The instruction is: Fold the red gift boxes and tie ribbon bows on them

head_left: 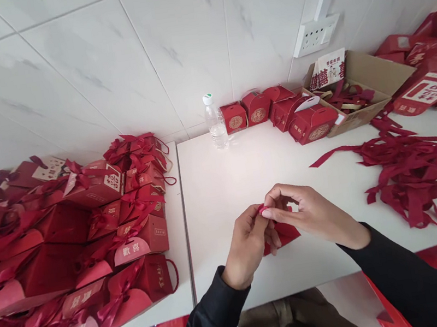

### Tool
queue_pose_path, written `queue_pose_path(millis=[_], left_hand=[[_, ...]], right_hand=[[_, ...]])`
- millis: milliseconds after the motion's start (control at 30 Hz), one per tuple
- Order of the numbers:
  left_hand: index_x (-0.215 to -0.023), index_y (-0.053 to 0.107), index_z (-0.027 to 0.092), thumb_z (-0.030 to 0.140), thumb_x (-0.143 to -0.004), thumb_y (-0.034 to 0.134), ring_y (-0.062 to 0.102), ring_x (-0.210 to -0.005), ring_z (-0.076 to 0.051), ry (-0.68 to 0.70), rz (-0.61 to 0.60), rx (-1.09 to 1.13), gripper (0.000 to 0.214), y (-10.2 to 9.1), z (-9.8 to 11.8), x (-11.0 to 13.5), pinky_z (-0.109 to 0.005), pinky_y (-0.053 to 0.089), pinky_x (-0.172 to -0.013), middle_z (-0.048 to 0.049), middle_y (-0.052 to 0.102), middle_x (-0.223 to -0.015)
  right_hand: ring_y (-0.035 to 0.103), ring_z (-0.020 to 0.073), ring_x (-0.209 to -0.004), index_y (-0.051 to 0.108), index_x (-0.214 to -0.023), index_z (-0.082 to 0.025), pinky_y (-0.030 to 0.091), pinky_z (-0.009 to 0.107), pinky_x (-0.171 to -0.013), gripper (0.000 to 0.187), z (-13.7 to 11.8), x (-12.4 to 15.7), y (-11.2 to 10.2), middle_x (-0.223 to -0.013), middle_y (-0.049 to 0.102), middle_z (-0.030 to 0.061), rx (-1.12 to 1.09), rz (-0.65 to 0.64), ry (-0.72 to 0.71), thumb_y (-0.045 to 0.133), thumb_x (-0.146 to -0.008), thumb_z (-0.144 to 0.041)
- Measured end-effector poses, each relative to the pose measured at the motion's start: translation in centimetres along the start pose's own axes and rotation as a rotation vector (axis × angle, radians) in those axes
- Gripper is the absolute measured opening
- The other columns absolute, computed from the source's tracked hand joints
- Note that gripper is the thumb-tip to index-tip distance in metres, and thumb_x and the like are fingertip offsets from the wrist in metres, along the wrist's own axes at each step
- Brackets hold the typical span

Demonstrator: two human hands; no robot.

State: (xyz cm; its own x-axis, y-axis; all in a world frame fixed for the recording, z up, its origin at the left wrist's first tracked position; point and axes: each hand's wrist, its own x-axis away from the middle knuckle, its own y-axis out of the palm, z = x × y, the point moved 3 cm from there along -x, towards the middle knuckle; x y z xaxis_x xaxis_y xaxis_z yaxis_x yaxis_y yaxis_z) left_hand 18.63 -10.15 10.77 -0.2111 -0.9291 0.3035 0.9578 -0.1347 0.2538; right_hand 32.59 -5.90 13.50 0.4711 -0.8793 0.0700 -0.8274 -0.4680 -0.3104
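Observation:
Near the front edge of the white table, a red gift box [286,234] sits under my two hands, partly hidden by them. My left hand [250,238] is closed at the box's upper left side, its fingers curled on a red ribbon. My right hand [307,213] pinches the same red ribbon [263,209] between thumb and forefinger, just above the box. The fingertips of both hands nearly meet. How the ribbon runs behind the fingers is hidden. To the right lies a tangled heap of dark red ribbons [406,169].
Many red boxes with bows [140,234] crowd the left table, beyond a seam. Along the wall stand a water bottle [217,125], several small red boxes [256,106] and a cardboard box [384,71] holding ribbons and cards. A socket strip [316,35] is on the wall.

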Motion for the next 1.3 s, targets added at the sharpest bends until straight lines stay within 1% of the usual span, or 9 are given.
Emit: queue_pose_path(millis=[133,267,400,467,567,733,967,1067,1300], left_hand=[[-0.087,0.055,0.017,0.03,-0.088,0.059,0.048,-0.053,-0.009,0.06,-0.095,-0.075,0.014,0.3,0.5,0.3,-0.021,0.039,-0.053,0.0032,0.055,-0.062],[-0.085,0.055,0.017,0.043,-0.096,0.055,0.044,-0.052,-0.009,0.129,-0.082,-0.204,0.028,0.2,0.4,0.1,-0.022,0.036,-0.052,0.0035,0.053,-0.061],[-0.073,0.049,0.019,0.056,-0.098,0.047,0.042,-0.047,-0.009,0.112,-0.055,-0.259,0.045,-0.3,-0.2,-0.4,-0.024,0.035,-0.05,0.0027,0.053,-0.055],[-0.072,0.05,0.019,0.058,-0.097,0.049,0.043,-0.047,-0.009,0.079,-0.081,-0.254,0.047,-0.6,-0.3,-0.6,-0.024,0.036,-0.05,0.0024,0.053,-0.054],[-0.073,0.056,0.017,0.06,-0.093,0.055,0.046,-0.046,-0.01,-0.025,-0.147,-0.154,0.048,-1.1,-0.2,-0.7,-0.024,0.037,-0.049,0.0011,0.055,-0.054],[-0.087,0.068,0.012,0.052,-0.083,0.074,0.058,-0.06,-0.011,-0.159,-0.213,0.243,0.04,-1.5,0.5,-0.7,-0.023,0.045,-0.055,-0.0063,0.067,-0.08],[-0.106,0.072,0.01,0.037,-0.076,0.085,0.062,-0.067,-0.01,-0.191,-0.144,0.339,0.043,-1.7,0.6,-0.5,-0.021,0.047,-0.062,-0.0045,0.068,-0.079],[-0.106,0.068,0.009,0.034,-0.074,0.085,0.06,-0.06,-0.01,-0.159,-0.086,0.252,0.045,-1.9,0.2,-0.6,-0.022,0.046,-0.059,-0.0022,0.067,-0.069],[-0.125,0.051,0.015,0.024,-0.075,0.078,0.058,-0.054,-0.01,-0.062,-0.007,0.025,0.057,-2.0,-0.1,-0.4,-0.022,0.044,-0.05,0.0028,0.066,-0.074]], right_hand=[[0.056,0.0152,-0.073,0.066,-0.084,-0.025,0.043,0.029,-0.067,0.018,0.1,0.3,-0.1,-0.079,0.064,-0.0031,0.041,0.031,0.017,0.069,-0.092,-0.041],[0.063,0.0181,-0.088,0.072,-0.096,-0.028,0.048,0.029,-0.071,0.02,-0.3,0.8,-0.1,-0.099,0.07,0.0003,0.052,-0.057,0.038,0.062,-0.097,-0.045],[0.062,0.021,-0.101,0.067,-0.122,-0.03,0.05,0.031,-0.073,0.03,-0.4,1.0,-0.4,-0.115,0.066,0.0049,0.131,0.022,-0.031,0.05,-0.103,-0.046],[0.062,0.0207,-0.098,0.067,-0.116,-0.029,0.049,0.031,-0.071,0.027,-0.2,0.9,-0.4,-0.113,0.065,0.0052,0.169,0.03,-0.038,0.05,-0.103,-0.044],[0.062,0.0193,-0.09,0.066,-0.097,-0.026,0.047,0.031,-0.067,0.024,0.2,0.8,-0.3,-0.106,0.066,0.0038,0.193,0.015,-0.021,0.05,-0.103,-0.042],[0.061,0.0218,-0.095,0.064,-0.097,-0.026,0.049,0.033,-0.069,0.022,0.3,1.4,-0.2,-0.106,0.063,0.0055,0.205,0.101,-0.067,0.049,-0.103,-0.041],[0.059,0.0255,-0.116,0.068,-0.097,-0.028,0.049,0.045,-0.101,0.017,0.7,2.2,-0.1,-0.118,0.061,0.007,0.246,0.042,-0.15,0.053,-0.1,-0.036],[0.057,0.0249,-0.122,0.06,-0.11,-0.028,0.048,0.046,-0.105,0.014,1.0,2.3,-0.2,-0.125,0.061,0.0066,0.196,0.014,-0.114,0.052,-0.101,-0.035],[0.059,0.0243,-0.125,0.036,-0.148,-0.031,0.052,0.043,-0.101,0.048,1.5,1.4,0.3,-0.131,0.062,0.0085,0.104,-0.09,-0.008,0.051,-0.102,-0.036]])
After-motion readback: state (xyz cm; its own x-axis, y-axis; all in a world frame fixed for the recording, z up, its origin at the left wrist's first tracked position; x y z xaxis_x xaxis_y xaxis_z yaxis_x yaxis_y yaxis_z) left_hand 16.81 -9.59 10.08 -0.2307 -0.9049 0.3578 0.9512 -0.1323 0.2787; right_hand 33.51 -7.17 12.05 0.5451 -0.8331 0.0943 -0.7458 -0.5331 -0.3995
